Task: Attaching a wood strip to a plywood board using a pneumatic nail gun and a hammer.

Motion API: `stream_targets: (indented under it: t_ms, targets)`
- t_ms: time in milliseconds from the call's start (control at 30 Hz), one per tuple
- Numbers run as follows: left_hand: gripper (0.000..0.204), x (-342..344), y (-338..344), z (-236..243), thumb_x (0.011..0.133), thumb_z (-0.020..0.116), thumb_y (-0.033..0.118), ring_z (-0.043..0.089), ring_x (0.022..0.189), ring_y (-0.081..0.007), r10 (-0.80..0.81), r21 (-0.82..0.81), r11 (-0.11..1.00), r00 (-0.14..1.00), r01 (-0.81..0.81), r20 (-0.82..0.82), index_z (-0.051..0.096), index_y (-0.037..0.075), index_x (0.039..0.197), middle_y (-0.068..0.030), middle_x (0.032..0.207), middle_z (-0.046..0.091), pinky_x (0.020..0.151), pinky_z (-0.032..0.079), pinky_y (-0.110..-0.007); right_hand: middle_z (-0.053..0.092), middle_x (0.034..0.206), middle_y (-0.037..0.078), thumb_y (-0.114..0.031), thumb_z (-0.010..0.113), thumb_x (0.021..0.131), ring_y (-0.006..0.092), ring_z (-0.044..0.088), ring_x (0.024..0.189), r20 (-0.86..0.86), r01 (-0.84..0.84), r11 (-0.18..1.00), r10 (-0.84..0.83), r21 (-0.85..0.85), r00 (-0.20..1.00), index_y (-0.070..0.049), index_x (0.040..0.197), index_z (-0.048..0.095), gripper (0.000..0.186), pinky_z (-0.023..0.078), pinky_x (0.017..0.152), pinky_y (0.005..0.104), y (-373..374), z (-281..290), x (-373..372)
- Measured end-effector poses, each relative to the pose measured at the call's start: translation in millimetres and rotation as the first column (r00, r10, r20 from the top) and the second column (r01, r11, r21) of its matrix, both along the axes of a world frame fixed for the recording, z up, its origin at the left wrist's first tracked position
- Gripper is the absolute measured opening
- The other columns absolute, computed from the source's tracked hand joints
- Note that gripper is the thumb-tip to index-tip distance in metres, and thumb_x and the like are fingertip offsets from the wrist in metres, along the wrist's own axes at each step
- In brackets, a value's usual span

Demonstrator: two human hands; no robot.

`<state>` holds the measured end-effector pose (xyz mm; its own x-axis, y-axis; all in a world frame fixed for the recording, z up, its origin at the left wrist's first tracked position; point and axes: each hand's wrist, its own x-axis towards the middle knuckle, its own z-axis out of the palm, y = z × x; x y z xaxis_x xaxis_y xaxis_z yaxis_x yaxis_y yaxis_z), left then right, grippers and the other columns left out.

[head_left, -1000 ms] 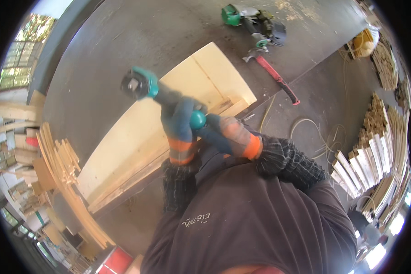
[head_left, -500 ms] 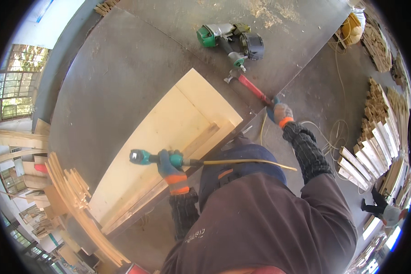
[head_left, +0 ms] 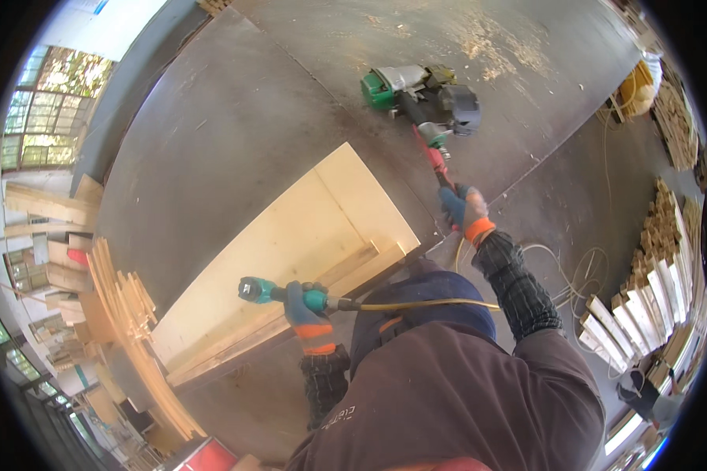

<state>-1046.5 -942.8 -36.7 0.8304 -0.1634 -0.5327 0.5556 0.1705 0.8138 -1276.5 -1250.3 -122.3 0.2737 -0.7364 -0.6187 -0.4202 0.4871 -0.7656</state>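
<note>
My left hand (head_left: pixel 306 306), in a blue and orange work glove, is closed around a teal air tool (head_left: pixel 253 289). A yellow air hose (head_left: pixel 424 303) runs from the tool across my lap. Below it lies a broad pale wooden panel (head_left: pixel 283 228) with a narrow wood strip (head_left: pixel 349 268) along its near edge. My right hand (head_left: pixel 467 210), gloved alike, grips the red-handled hammer (head_left: pixel 437 159) beyond the panel's right corner. The hammer's far end is blurred and overlaps a green and black coil nail gun (head_left: pixel 420 98) lying on the table.
The dark tabletop (head_left: pixel 188 149) carries sawdust (head_left: pixel 503 51) at its far side. Stacked wood strips (head_left: pixel 644 282) stand at right, near coiled hose (head_left: pixel 589 271) and a person (head_left: pixel 652 396). Long wood strips (head_left: pixel 118 298) lie at left. A yellow bag (head_left: pixel 638 86) sits far right.
The view has shifted, moving the panel and nail gun lower in the picture. The hammer has swung beside the nail gun, which it was apart from. Both hands keep their holds.
</note>
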Motion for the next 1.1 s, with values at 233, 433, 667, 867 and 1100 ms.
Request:
stream_targets:
  t_ms: [233, 433, 667, 867, 1100]
  targets:
    - [0.018, -6, 6, 4, 0.099, 0.066, 0.021, 0.063, 0.076, -0.0216, 0.045, -0.021, 0.999, 0.999, -0.045, -0.001, 0.058, 0.005, 0.102, -0.0059, 0.085, 0.058, 0.071, 0.057, -0.038, 0.066, 0.077, 0.006, -0.026, 0.077, 0.095, 0.0164, 0.056, 0.050, 0.193, 0.077, 0.996, -0.086, 0.051, 0.978, -0.006, 0.115, 0.068, 0.029, 0.046, 0.045, 0.0334, -134, -40, -13]
    - [0.021, 0, 23, 2, 0.100, 0.071, 0.022, 0.067, 0.079, -0.0232, 0.064, -0.047, 0.997, 0.997, -0.062, 0.048, 0.058, 0.008, 0.105, -0.0066, 0.087, 0.062, 0.075, 0.060, -0.041, 0.069, 0.086, 0.007, -0.034, 0.044, 0.108, 0.0205, 0.057, 0.052, -0.020, 0.161, 0.922, -0.180, -0.353, 0.983, -0.006, 0.123, 0.068, 0.039, 0.050, 0.050, 0.0385, -313, -83, 15]
    - [0.022, 12, 35, -25, 0.097, 0.074, 0.022, 0.069, 0.076, -0.0207, 0.074, -0.016, 0.997, 0.997, -0.074, 0.014, 0.062, 0.005, 0.105, -0.0080, 0.086, 0.068, 0.070, 0.060, -0.036, 0.070, 0.132, 0.021, -0.019, 0.075, 0.095, 0.0317, 0.069, 0.112, -0.435, -0.490, 0.077, 0.356, -0.869, 0.827, 0.004, 0.140, 0.061, 0.052, 0.054, 0.098, 0.0373, -174, 9, 70]
    - [0.030, 13, 13, -49, 0.096, 0.078, 0.024, 0.069, 0.092, -0.0155, -0.104, 0.025, 0.994, 0.992, 0.102, 0.069, 0.066, 0.001, 0.113, -0.0062, 0.098, 0.073, 0.083, 0.057, -0.032, 0.059, 0.146, 0.019, -0.015, 0.084, 0.086, 0.0272, 0.059, 0.131, -0.125, -0.749, 0.149, 0.947, -0.646, 0.295, 0.000, 0.153, 0.046, 0.079, 0.048, 0.109, 0.0391, 124, 60, 127]
    - [0.051, 18, 14, -32, 0.088, 0.083, 0.029, 0.069, 0.102, -0.0187, -0.457, 0.047, 0.889, 0.879, 0.455, 0.135, 0.063, 0.002, 0.126, -0.0108, 0.112, 0.072, 0.091, 0.057, -0.036, 0.062, 0.135, 0.011, -0.006, 0.079, 0.088, 0.0201, 0.061, 0.123, 0.162, -0.828, 0.516, 0.856, -0.219, 0.490, -0.004, 0.148, 0.048, 0.068, 0.054, 0.102, 0.0346, 191, 76, 156]
